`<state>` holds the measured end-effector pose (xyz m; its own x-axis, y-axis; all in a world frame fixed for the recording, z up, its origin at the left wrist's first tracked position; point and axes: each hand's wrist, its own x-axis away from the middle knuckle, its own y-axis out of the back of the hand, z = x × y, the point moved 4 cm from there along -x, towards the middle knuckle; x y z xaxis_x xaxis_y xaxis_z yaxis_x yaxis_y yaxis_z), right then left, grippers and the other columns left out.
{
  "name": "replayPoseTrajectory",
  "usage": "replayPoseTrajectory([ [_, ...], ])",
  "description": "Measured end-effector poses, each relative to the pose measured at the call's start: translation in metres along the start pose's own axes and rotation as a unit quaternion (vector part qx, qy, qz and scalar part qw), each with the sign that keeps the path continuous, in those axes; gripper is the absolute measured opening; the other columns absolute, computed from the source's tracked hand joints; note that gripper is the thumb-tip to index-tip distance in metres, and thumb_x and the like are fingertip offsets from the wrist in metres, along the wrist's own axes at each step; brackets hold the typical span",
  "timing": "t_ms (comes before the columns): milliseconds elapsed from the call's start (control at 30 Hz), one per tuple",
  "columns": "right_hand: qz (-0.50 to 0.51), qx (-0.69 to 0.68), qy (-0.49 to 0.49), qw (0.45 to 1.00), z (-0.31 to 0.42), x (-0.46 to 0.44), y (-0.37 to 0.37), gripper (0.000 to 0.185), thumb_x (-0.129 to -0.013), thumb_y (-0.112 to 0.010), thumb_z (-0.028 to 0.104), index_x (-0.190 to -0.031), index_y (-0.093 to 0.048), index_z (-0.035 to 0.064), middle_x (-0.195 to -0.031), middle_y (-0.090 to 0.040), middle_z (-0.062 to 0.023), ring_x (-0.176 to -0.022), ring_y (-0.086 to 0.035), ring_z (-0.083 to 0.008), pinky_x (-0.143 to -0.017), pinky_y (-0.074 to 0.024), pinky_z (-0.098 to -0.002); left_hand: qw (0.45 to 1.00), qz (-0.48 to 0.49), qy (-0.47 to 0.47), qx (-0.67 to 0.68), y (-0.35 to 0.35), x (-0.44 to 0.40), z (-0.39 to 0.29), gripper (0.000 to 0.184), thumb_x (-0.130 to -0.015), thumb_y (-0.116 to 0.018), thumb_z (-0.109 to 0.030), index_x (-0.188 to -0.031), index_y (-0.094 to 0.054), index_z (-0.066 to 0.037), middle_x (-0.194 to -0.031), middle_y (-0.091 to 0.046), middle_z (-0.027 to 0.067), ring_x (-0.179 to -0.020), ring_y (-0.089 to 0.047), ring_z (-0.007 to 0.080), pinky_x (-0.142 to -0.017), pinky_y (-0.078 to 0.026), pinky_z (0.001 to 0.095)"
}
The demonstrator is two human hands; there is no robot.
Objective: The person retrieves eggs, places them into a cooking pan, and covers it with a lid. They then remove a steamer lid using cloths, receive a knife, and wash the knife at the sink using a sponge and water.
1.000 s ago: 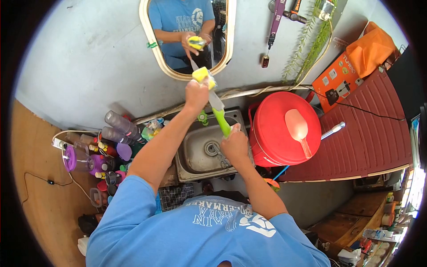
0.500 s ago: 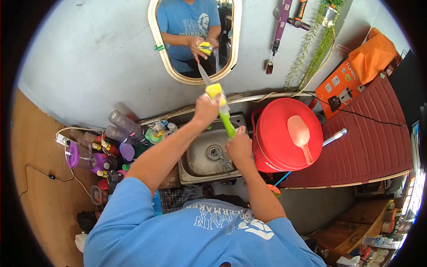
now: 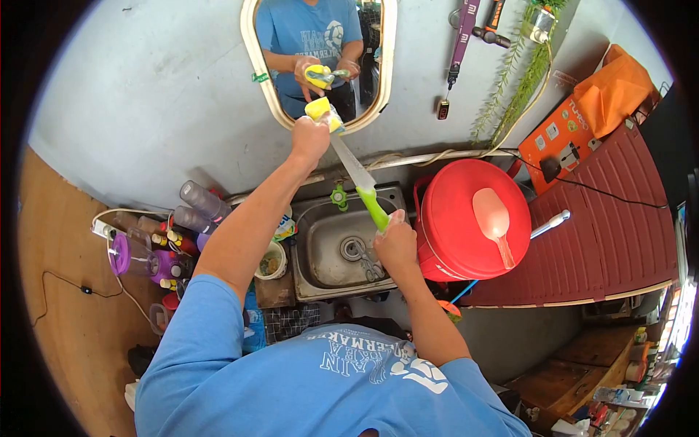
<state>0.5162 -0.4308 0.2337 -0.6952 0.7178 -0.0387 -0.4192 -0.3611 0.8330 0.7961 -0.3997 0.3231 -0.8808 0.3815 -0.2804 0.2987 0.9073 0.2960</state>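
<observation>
A knife [image 3: 354,167] with a green handle and a pale, soapy blade slants up over the sink [image 3: 309,264]. My right hand [image 3: 397,242] is wrapped round its handle. Higher up, my left hand [image 3: 311,138] grips a yellow sponge [image 3: 318,111] folded around the blade's tip end. Foam shows on the sponge and on my right fingers. Below the hands, a pair of scissors [image 3: 372,269] lies in the sink basin near the drain.
A red lidded bucket [image 3: 455,211] with a pink scoop [image 3: 490,217] on top stands right of the sink. At left are a white tub [image 3: 271,261] and several bottles. A green tap [image 3: 338,197] and a mirror [image 3: 251,44] are on the wall.
My left hand and the sponge have slid up and left along the blade, from near the handle to the tip. More of the blade shows now. My right hand stays almost in place.
</observation>
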Motion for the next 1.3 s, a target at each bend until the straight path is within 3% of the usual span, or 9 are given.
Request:
replayPoseTrajectory([
  [333, -0.01, -0.004, 0.005, 1.0, -0.047, 0.015, -0.016, 0.05, -0.078, -0.073, 0.018, -0.113, -0.047, -0.0058, -0.084, -0.066, -0.0256, -0.083, -0.066, -0.0449, -0.074, -0.0538, -0.05, 0.985, -0.091, -0.127, -0.074, 0.043, -0.007, -0.033, 0.032, -0.094, -0.06, -0.022, -0.087, -0.067, 0.009, -0.072, -0.067, 0.0265, -0.071, -0.069, 0.04, -0.061, -0.048, 0.0458],
  [400, -0.04, -0.134, 0.014, 0.99, -0.075, 0.02, -0.037, 0.038, -0.076, -0.075, 0.02, -0.098, -0.054, -0.003, -0.074, -0.064, -0.0216, -0.074, -0.066, -0.0411, -0.068, -0.0527, -0.0465, 0.963, -0.1, -0.231, -0.094, 0.06, 0.005, -0.037, 0.046, -0.098, -0.055, -0.032, -0.08, -0.064, 0.009, -0.069, -0.064, 0.0286, -0.067, -0.066, 0.0442, -0.06, -0.048, 0.0483],
  [467, -0.026, -0.245, -0.01, 0.969, -0.076, 0.02, -0.05, 0.035, -0.078, -0.076, 0.023, -0.092, -0.055, -0.0014, -0.072, -0.063, -0.0176, -0.069, -0.064, -0.0355, -0.065, -0.0516, -0.0439, 0.969, -0.061, -0.145, -0.188, 0.051, 0.048, -0.023, 0.056, -0.099, -0.053, -0.04, -0.074, -0.061, 0.01, -0.065, -0.062, 0.0284, -0.062, -0.063, 0.0457, -0.059, -0.047, 0.0506],
  [633, 0.101, -0.531, -0.126, 0.832, -0.038, 0.008, -0.052, 0.043, -0.094, -0.063, 0.046, -0.085, -0.06, 0.0032, -0.068, -0.06, -0.004, -0.061, -0.057, -0.0202, -0.061, -0.0492, -0.0377, 0.93, 0.253, -0.065, -0.259, -0.018, 0.194, 0.0, 0.049, -0.101, -0.047, -0.038, -0.102, -0.061, 0.009, -0.104, -0.063, 0.0316, -0.1, -0.062, 0.0463, -0.105, -0.036, 0.06],
  [733, 0.006, -0.7, -0.046, 0.713, -0.021, -0.009, -0.068, 0.072, -0.102, -0.021, 0.064, -0.116, -0.061, 0.0064, -0.103, -0.066, -0.0035, -0.097, -0.063, -0.0176, -0.086, -0.0504, -0.0357, 0.961, 0.218, -0.051, -0.163, -0.053, 0.211, 0.014, 0.047, -0.099, -0.05, -0.035, -0.113, -0.059, 0.009, -0.111, -0.064, 0.0306, -0.104, -0.061, 0.0478, -0.107, -0.033, 0.0602],
  [967, 0.088, -0.814, -0.029, 0.573, -0.029, -0.027, -0.077, 0.072, -0.098, -0.025, 0.072, -0.135, -0.049, 0.0153, -0.127, -0.059, -0.002, -0.118, -0.057, -0.0205, -0.104, -0.0428, -0.0378, 0.971, 0.179, -0.142, -0.075, -0.059, 0.217, 0.019, 0.06, -0.095, -0.056, -0.04, -0.128, -0.052, 0.01, -0.136, -0.049, 0.0325, -0.131, -0.046, 0.0453, -0.11, -0.023, 0.0679],
  [1100, 0.102, -0.827, -0.019, 0.553, -0.035, -0.033, -0.095, 0.068, -0.099, -0.027, 0.067, -0.139, -0.047, 0.0155, -0.128, -0.058, -0.0031, -0.115, -0.056, -0.0227, -0.1, -0.0446, -0.04, 0.939, 0.184, -0.148, -0.249, -0.06, 0.209, 0.017, 0.058, -0.094, -0.057, -0.044, -0.119, -0.057, 0.009, -0.129, -0.055, 0.0335, -0.131, -0.047, 0.042, -0.114, -0.022, 0.0607],
  [1267, 0.15, -0.836, -0.014, 0.528, -0.042, -0.045, -0.122, 0.064, -0.101, -0.03, 0.062, -0.144, -0.044, 0.0157, -0.13, -0.057, -0.0045, -0.112, -0.055, -0.0254, -0.096, -0.0468, -0.0428, 0.956, 0.109, -0.17, -0.212, -0.056, 0.202, 0.031, 0.048, -0.088, -0.061, -0.035, -0.102, -0.065, 0.01, -0.107, -0.068, 0.028, -0.115, -0.062, 0.037, -0.109, -0.03, 0.0627],
  [1300, 0.113, -0.786, -0.064, 0.604, -0.038, -0.035, -0.111, 0.072, -0.098, -0.027, 0.07, -0.147, -0.042, 0.0195, -0.142, -0.053, -0.0056, -0.125, -0.053, -0.0298, -0.103, -0.0454, -0.0456, 0.958, 0.1, -0.201, -0.181, -0.052, 0.203, 0.028, 0.041, -0.086, -0.06, -0.029, -0.098, -0.066, 0.01, -0.104, -0.068, 0.0281, -0.113, -0.063, 0.0368, -0.109, -0.032, 0.061],
])
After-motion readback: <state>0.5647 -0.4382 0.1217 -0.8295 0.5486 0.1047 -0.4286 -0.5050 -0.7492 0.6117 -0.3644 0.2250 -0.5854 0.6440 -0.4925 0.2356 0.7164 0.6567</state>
